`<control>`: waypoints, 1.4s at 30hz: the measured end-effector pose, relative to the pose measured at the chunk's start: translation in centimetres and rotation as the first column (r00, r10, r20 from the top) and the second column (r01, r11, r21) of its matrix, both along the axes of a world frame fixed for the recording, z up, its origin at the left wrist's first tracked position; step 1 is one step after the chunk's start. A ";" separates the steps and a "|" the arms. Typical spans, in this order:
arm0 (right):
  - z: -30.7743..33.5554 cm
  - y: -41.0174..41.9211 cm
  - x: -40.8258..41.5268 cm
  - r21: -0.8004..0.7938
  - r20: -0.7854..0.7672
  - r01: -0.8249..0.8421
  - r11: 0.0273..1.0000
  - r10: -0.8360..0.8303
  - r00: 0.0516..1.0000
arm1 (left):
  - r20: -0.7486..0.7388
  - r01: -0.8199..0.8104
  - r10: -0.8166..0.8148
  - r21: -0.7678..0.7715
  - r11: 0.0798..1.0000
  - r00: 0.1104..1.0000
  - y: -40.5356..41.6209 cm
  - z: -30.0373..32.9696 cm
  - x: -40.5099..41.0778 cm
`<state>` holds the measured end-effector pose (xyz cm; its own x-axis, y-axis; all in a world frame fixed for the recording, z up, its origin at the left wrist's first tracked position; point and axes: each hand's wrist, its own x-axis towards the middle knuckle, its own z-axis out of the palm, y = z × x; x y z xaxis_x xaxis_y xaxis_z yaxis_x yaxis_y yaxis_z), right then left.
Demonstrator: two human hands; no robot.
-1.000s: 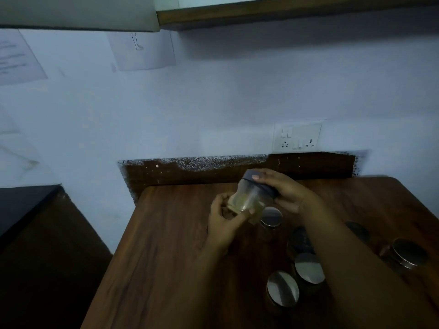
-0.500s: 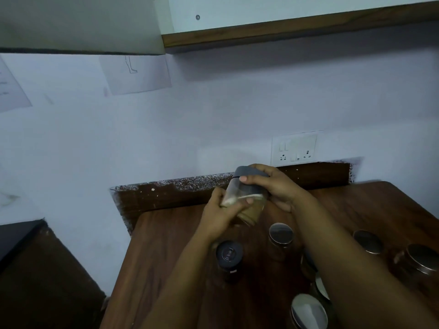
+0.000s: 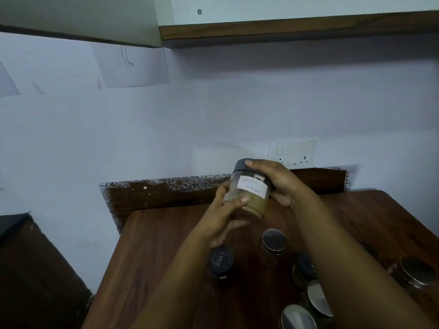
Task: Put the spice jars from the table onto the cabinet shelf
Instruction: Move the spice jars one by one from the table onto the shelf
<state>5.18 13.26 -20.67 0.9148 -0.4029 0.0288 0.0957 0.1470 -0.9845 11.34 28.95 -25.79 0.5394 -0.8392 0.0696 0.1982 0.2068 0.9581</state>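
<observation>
From the head camera: I hold a jar (image 3: 248, 195) in both hands above the back of the table (image 3: 161, 243), tilted. My left hand (image 3: 225, 210) wraps its lower body, thumb across the glass; my right hand (image 3: 278, 181) grips the upper part, fingers curled over the black lid (image 3: 242, 165). The jar is clear, partly filled with tan powder, and carries a white handwritten label (image 3: 252, 187) — the words too blurred to read. Below, more jars stand on the table, one black-capped (image 3: 221, 260), one metal-lidded (image 3: 274, 241).
</observation>
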 end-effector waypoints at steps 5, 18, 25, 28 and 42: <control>0.7 -1.5 -0.4 0.016 0.065 -0.013 1.000 0.012 0.998 | -0.106 0.056 -0.062 -0.062 0.997 0.992 -2.2 -0.6 -0.7; 0.5 -4.4 -0.8 0.430 0.194 -0.088 0.898 0.003 0.981 | -0.029 -0.113 0.110 -0.132 0.985 0.993 -4.9 1.2 -1.2; -0.6 -5.5 -1.3 0.427 0.243 -0.199 0.882 0.100 0.965 | -0.143 -0.200 0.176 -0.178 0.964 0.974 -5.8 1.9 -1.2; -0.1 -5.4 -2.0 0.359 0.311 -0.241 0.901 0.128 0.942 | -0.125 -0.232 0.211 -0.189 0.954 0.970 -6.1 2.4 -1.4; 5.2 -5.7 -4.8 -0.044 0.304 -0.373 0.927 0.368 0.879 | 0.292 -0.241 0.305 -0.235 0.942 0.907 -3.9 7.5 -1.6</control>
<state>0.33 7.52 -15.52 0.9456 -0.0388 0.3229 0.3223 0.2447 -0.9144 9.70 25.06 -18.25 0.6669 -0.6162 0.4190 -0.2022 0.3916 0.8976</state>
